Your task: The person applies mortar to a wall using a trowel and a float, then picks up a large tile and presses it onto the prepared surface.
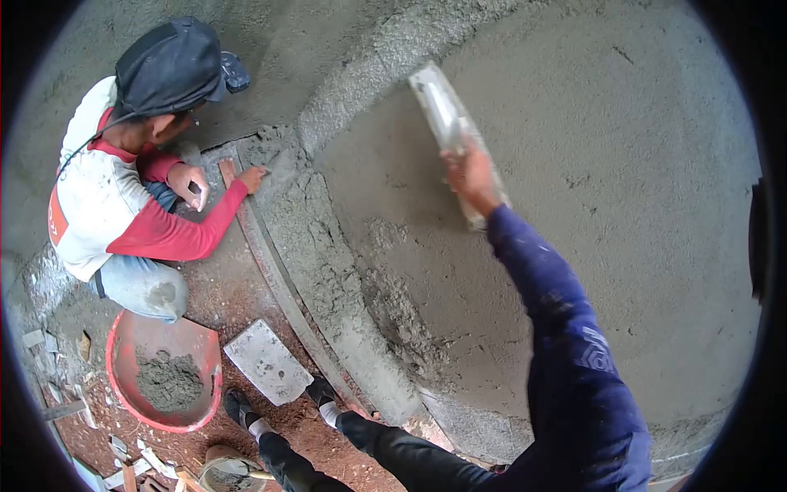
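My right hand, a little smeared by motion, is closed around a long, pale plastering float. The float lies at a slant against the grey mortar surface, its upper end near the rougher band. Below and left of the hand, the smooth mortar gives way to coarse, lumpy mortar. My left hand is out of view.
A co-worker crouches at left, one hand on a long straightedge along the mortar's edge. Near my feet are a red tub holding mortar, a pale block and a bucket. Debris litters the soil.
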Demonstrator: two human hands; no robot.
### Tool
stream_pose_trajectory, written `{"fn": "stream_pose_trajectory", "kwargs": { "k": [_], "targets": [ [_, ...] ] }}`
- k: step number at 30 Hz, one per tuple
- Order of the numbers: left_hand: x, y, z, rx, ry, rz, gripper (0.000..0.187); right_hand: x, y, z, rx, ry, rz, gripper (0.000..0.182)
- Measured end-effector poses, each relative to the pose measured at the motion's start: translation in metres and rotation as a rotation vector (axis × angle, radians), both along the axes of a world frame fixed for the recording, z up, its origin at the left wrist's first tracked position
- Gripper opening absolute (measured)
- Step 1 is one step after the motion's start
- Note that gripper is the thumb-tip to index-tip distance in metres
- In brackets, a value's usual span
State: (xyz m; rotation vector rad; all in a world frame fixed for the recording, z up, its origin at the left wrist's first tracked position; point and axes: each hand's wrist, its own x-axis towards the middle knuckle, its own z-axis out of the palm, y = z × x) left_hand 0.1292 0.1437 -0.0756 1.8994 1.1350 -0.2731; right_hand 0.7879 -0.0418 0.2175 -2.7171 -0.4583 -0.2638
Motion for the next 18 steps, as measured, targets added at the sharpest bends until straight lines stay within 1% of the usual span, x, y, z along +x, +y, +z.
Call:
{"fn": "stream_pose_trajectory", "kwargs": {
  "k": [1,2,3,5,6,7,9,10,11,12,13,14,16,18],
  "targets": [
    [-0.002,0.0,0.001,0.001,0.005,-0.003,0.049,-0.016,0.01,0.025,-0.016,0.072,-0.07,0.046],
    [-0.001,0.0,0.002,0.0,0.01,-0.004,0.049,-0.022,0.014,0.033,-0.038,0.148,-0.141,0.048],
    [0.0,0.0,0.003,-0.004,0.013,-0.011,0.049,-0.012,0.018,0.029,-0.045,0.156,-0.146,0.048],
    [0.004,0.001,0.001,0.01,0.008,-0.016,0.049,0.031,0.048,0.011,-0.02,0.133,-0.049,0.046],
    [0.006,0.0,0.001,0.022,0.008,-0.014,0.049,0.05,0.057,-0.01,-0.004,0.134,-0.039,0.046],
    [0.008,0.0,0.0,0.029,0.0,-0.011,0.049,0.068,0.054,-0.041,-0.077,0.061,-0.028,0.049],
    [0.009,0.001,-0.001,0.032,-0.003,-0.024,0.049,0.069,0.017,-0.094,-0.221,-0.145,0.056,0.053],
    [0.007,0.0,0.001,0.027,0.0,-0.024,0.049,0.046,-0.005,-0.109,-0.302,-0.276,0.149,0.052],
    [0.005,0.001,0.002,0.016,0.007,-0.023,0.049,0.015,-0.019,-0.107,-0.178,-0.195,0.113,0.05],
    [0.003,0.002,0.002,0.018,0.009,-0.025,0.049,-0.01,-0.026,-0.094,0.169,0.019,0.039,0.049],
    [0.002,0.003,0.002,0.019,0.007,-0.023,0.049,-0.037,-0.032,-0.08,0.544,0.171,-0.062,0.048],
    [0.001,0.003,0.002,0.022,0.006,-0.024,0.049,-0.052,-0.029,-0.047,1.123,0.468,-0.206,0.048],
    [-0.005,0.005,0.003,0.015,0.013,-0.04,0.048,-0.045,-0.028,-0.009,0.137,0.05,0.001,0.05],
    [-0.011,0.005,0.005,0.004,0.021,-0.07,0.048,-0.004,0.007,0.006,-0.023,0.006,-0.019,0.049]
  ]
}}
